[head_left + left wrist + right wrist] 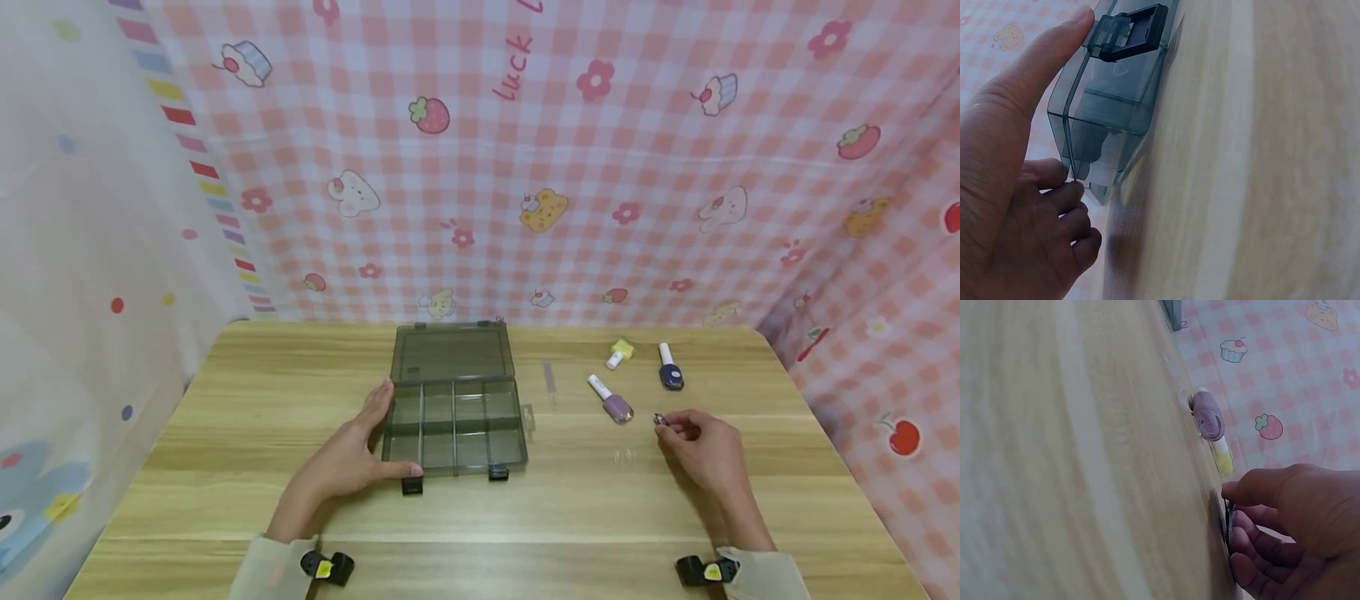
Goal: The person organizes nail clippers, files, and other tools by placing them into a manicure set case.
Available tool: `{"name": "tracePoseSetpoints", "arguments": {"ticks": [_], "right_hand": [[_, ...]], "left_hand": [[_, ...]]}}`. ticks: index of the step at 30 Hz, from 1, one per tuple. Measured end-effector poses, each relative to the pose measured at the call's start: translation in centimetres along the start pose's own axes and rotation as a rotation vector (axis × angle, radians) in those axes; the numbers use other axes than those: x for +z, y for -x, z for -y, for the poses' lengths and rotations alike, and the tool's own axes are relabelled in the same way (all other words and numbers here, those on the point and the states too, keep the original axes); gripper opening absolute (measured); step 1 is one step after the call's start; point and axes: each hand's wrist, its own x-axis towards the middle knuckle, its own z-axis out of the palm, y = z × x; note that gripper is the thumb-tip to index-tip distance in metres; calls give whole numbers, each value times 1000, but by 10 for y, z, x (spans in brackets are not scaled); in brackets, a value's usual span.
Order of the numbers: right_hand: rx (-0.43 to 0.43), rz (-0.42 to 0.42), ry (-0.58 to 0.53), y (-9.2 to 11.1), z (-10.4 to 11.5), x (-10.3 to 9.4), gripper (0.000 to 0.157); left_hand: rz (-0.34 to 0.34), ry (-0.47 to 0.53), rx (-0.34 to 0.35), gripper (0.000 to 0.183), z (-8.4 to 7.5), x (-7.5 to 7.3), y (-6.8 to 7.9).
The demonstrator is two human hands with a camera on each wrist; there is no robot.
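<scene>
A smoky grey plastic organizer box (453,446) lies on the table with its lid (452,352) folded back and its divided compartments showing. My left hand (352,446) holds its near left corner, thumb on the front rim by a black latch (1141,31), other fingers along the left side. At the right, my right hand (705,450) pinches a small silvery-dark metal item (1229,519) between thumb and fingers, low over the table; its kind is mostly hidden. Beside that hand lie a purple nail polish bottle (618,408) and a dark blue one (672,377).
Behind the purple bottle lies a small yellow bottle (622,350) with a white cap. A thin pale strip (551,383) is right of the box, and small clear pieces (623,456) lie left of my right hand. Patterned cloth (525,208) hangs behind the wooden table (247,433).
</scene>
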Motion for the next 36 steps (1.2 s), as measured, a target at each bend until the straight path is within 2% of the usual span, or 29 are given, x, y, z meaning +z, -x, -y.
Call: {"name": "tracePoseSetpoints", "arguments": {"ticks": [12,29,36], "right_hand": [[-23,-20,-39,0,7,-4,21],[-183,-85,-141,-4,29,-3,15],[-219,-69,-154,-4,42,-1,16]], "left_hand": [[-9,2,-5,134,-1,2,0],[-20,-7,-2,135,-1,0,1],[-16,-9,4,135,-1,0,1]]}}
